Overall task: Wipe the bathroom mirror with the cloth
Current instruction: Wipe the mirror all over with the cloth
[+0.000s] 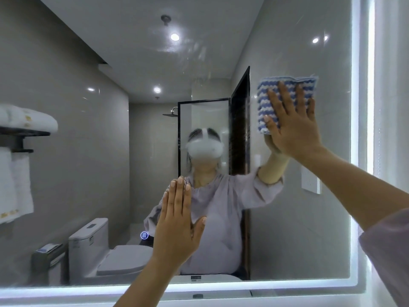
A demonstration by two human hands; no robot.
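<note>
No writing can be read. The only mark is a small round blue icon with three wavy lines glowing in the glass just left of the left hand's wrist. A tiny dark label low in the reflection, to the right of that wrist, is too small to make out.

The large rectangular wall mirror has a bright white lit band down its right edge, beyond the right hand, and along its bottom edge.

The right hand is raised, its fingers straight and spread, pressing the blue-and-white wavy-striped knitted cloth flat on the glass. The cloth sticks out above and left of the fingertips.

The left hand lies lower and well to the left. It is flat on the mirror with its fingers straight and together and its thumb out, and it holds nothing.

The reflection shows a grey-tiled bathroom. A white toilet sits left of the left hand and folded white towels on a black rack are far to its left. A black-framed glass shower screen stands between the hands. Round ceiling spotlights shine above.
</note>
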